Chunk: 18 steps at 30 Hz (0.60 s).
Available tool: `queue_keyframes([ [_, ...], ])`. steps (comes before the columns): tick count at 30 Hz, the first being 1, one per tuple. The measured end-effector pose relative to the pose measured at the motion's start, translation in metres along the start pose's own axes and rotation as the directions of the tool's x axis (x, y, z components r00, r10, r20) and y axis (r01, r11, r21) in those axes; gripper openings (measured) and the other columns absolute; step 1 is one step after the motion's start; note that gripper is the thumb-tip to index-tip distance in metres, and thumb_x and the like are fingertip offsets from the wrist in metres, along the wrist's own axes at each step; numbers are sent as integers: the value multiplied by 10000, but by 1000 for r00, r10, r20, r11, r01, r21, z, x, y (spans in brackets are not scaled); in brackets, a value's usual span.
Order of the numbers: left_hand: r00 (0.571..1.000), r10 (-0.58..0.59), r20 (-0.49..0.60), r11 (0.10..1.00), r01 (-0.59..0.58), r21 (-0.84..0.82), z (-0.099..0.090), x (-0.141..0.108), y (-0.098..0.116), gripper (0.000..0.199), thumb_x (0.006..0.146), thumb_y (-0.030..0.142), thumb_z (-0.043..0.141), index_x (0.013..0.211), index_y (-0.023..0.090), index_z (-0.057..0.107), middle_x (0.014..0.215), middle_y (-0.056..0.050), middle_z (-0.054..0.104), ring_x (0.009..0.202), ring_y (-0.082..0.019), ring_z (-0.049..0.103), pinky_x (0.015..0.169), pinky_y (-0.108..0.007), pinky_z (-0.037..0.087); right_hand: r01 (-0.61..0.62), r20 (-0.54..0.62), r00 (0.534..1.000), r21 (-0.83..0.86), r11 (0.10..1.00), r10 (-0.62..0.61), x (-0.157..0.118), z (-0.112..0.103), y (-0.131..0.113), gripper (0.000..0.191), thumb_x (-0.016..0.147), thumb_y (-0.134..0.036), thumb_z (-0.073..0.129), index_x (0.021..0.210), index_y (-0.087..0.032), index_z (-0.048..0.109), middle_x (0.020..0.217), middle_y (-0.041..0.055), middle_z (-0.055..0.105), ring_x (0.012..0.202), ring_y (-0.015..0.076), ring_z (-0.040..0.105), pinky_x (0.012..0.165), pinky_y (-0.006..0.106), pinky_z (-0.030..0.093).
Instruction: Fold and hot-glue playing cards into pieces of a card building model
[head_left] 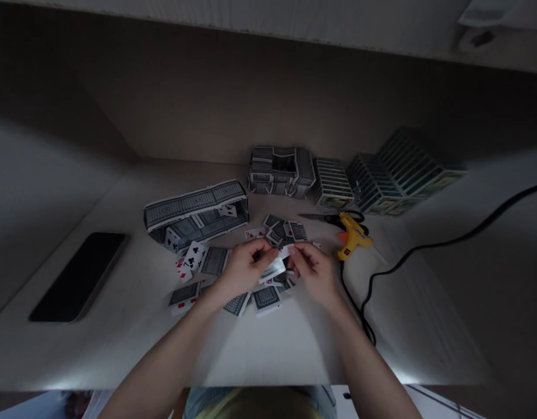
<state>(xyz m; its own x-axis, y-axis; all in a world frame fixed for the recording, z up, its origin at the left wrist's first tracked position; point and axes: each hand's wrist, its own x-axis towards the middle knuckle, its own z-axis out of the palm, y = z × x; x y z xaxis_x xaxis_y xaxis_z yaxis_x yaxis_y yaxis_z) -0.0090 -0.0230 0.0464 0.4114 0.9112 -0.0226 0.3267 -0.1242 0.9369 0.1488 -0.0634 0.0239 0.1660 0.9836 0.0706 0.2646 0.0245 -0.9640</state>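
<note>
Both hands meet above a loose spread of playing cards. My left hand (250, 263) pinches a white playing card (286, 251) at its left end, while my right hand (313, 266) grips the right end of the same card between thumb and fingers. Just beneath, a pale card (272, 271) catches the light; I cannot tell whether it is joined to the held one. Face-down cards (267, 297) lie nearer to me, and a seven of clubs (194, 255) rests left of my left hand. More cards are partly hidden under my fingers.
Behind the spread stands a long open structure made of cards (196, 206), with a boxy card structure (262, 169) at the back. Several striped stacks (334, 177) stand right of it. A yellow glue gun (351, 235) with black cable (419, 247) and scissors (329, 218) lie right; a phone (78, 276) lies left.
</note>
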Motion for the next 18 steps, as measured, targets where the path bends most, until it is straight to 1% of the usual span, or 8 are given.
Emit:
queue_keyframes([
  [1, 999, 10, -34, 1000, -9, 8, 0, 0, 0, 292, 788, 383, 500, 612, 150, 490, 570, 44, 436, 563, -82, 396, 524, -189, 310, 11, -39, 999, -39, 999, -13, 2, -3, 1, 270, 811, -431, 479, 793, -184, 586, 556, -25, 537, 442, 101, 462, 435, 215, 371],
  [3, 997, 23, -78, 1000, -22, 16, -2, -1, -1, 293, 790, 384, 500, 611, 152, 486, 571, 45, 436, 562, -81, 396, 526, -188, 311, 19, -212, 976, -165, 986, -54, 7, -12, 6, 285, 808, -439, 464, 780, -181, 581, 582, -12, 544, 492, 119, 485, 485, 236, 390],
  [5, 997, 28, -77, 999, -26, 24, -3, -1, -1, 303, 787, 394, 507, 604, 153, 493, 562, 49, 433, 553, -78, 391, 519, -187, 306, -34, -432, 894, -321, 946, -115, 14, -25, 13, 262, 787, -422, 474, 752, -176, 558, 637, 17, 561, 577, 150, 516, 561, 272, 411],
  [7, 997, 24, -68, 999, -21, 38, -3, 0, -1, 311, 780, 410, 517, 606, 152, 522, 551, 51, 447, 543, -79, 399, 513, -189, 306, -151, -542, 828, -462, 874, -144, 20, -40, 21, 211, 742, -388, 507, 737, -177, 523, 665, 36, 547, 622, 177, 510, 610, 315, 415],
  [10, 995, 4, -95, 999, -1, 33, -1, 0, -2, 300, 776, 425, 525, 671, 154, 599, 598, 36, 542, 582, -91, 470, 543, -194, 345, -341, -634, 755, -595, 728, -164, 24, -59, 33, 242, 661, -362, 566, 794, -172, 498, 789, 93, 542, 820, 265, 510, 730, 420, 402],
  [12, 992, -13, -128, 1000, 12, -7, 1, 1, -4, 292, 773, 429, 532, 746, 160, 641, 674, 19, 613, 640, -108, 530, 583, -198, 383, -436, -671, 728, -615, 657, -144, 24, -67, 39, 319, 628, -370, 586, 845, -160, 485, 873, 138, 531, 929, 325, 481, 764, 470, 384],
  [15, 985, -31, -171, 997, 19, -74, 2, 3, -9, 299, 768, 428, 547, 869, 173, 666, 814, -9, 675, 743, -134, 591, 666, -214, 430, -488, -680, 729, -592, 641, -74, 23, -74, 43, 390, 623, -362, 576, 917, -135, 457, 932, 179, 518, 945, 344, 487, 745, 458, 403],
  [18, 983, -38, -181, 996, 23, -85, 2, 5, -14, 336, 764, 431, 558, 967, 182, 653, 917, -35, 683, 802, -150, 611, 708, -234, 449, -553, -700, 712, -508, 660, 59, 24, -80, 42, 432, 614, -347, 577, 966, -140, 437, 835, 135, 539, 815, 315, 540, 691, 437, 421],
])
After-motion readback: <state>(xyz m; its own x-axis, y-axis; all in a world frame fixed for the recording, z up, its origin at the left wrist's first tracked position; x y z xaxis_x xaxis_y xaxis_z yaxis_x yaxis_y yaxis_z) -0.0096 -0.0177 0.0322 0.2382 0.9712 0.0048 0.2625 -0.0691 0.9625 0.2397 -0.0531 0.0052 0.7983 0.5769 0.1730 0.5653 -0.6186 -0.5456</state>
